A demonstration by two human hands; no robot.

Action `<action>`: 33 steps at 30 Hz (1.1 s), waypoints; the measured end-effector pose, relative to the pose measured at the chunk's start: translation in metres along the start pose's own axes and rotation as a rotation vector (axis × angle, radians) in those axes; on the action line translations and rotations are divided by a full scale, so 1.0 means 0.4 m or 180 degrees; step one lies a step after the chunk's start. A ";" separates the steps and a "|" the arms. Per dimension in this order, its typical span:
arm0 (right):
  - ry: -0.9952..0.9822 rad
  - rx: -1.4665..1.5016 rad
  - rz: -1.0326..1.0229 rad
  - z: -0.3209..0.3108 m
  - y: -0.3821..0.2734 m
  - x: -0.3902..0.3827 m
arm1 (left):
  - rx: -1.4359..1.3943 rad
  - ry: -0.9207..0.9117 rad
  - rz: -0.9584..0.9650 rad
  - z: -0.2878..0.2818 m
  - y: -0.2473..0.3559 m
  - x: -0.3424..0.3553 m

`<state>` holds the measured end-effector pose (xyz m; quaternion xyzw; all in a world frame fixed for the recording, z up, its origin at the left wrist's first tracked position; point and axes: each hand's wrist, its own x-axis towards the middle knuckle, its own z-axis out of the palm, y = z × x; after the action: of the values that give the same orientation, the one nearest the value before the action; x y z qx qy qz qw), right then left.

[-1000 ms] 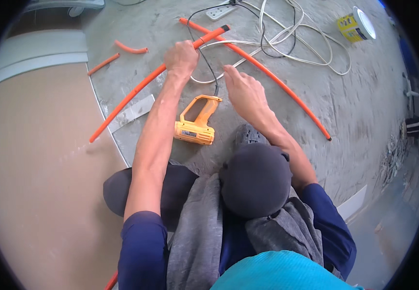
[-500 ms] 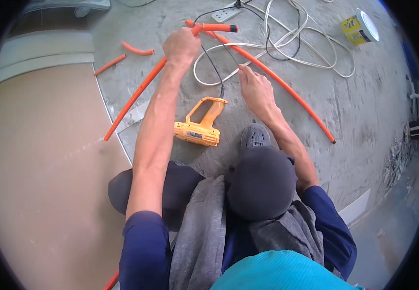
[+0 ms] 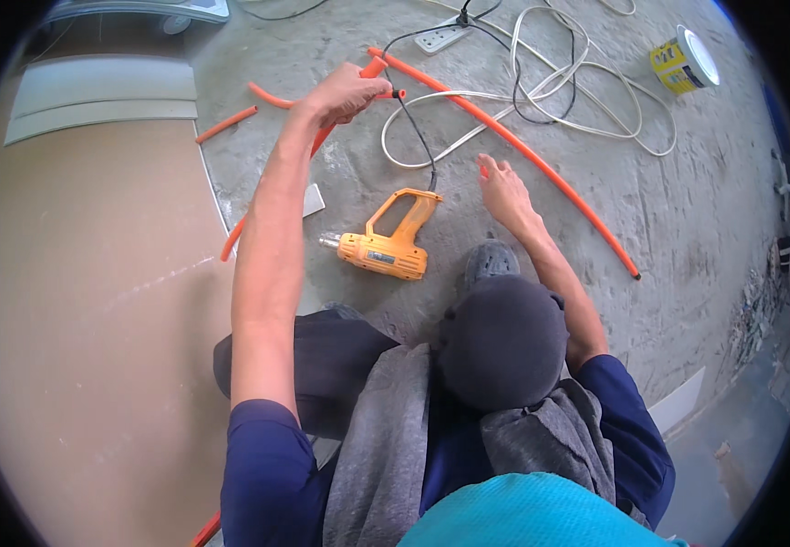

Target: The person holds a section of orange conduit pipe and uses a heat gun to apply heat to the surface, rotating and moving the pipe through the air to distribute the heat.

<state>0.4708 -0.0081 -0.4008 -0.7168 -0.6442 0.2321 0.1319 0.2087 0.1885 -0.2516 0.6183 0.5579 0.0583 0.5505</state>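
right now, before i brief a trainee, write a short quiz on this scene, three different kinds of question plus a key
1. Multiple choice: what does the person's left hand grip?
a) a looped white cable
b) a slender, round orange tube
c) a cylindrical yellow-and-white bucket

2. True or false: the yellow, gun-shaped power tool lies on the rough grey floor with its metal nozzle toward the picture's left.

3. Fill the gap: a ____ cord runs from the tool's handle.

Key: 1 b; 2 true; 3 black.
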 end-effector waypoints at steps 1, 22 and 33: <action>0.0161 -0.0301 -0.0178 0.007 0.000 -0.003 | 0.0014 0.0002 0.0001 -0.005 0.007 -0.008; 0.1308 0.2483 -0.2287 -0.305 -0.341 0.171 | -0.0462 -0.1697 -0.0091 0.016 0.127 -0.141; 0.1046 0.2683 -0.0973 -0.229 -0.310 0.125 | 0.1999 0.0696 0.1546 0.128 0.065 -0.092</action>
<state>0.4131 0.0681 -0.2700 -0.5251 -0.5626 0.3346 0.5439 0.2466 0.1350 -0.2323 0.8601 0.4416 0.0789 0.2428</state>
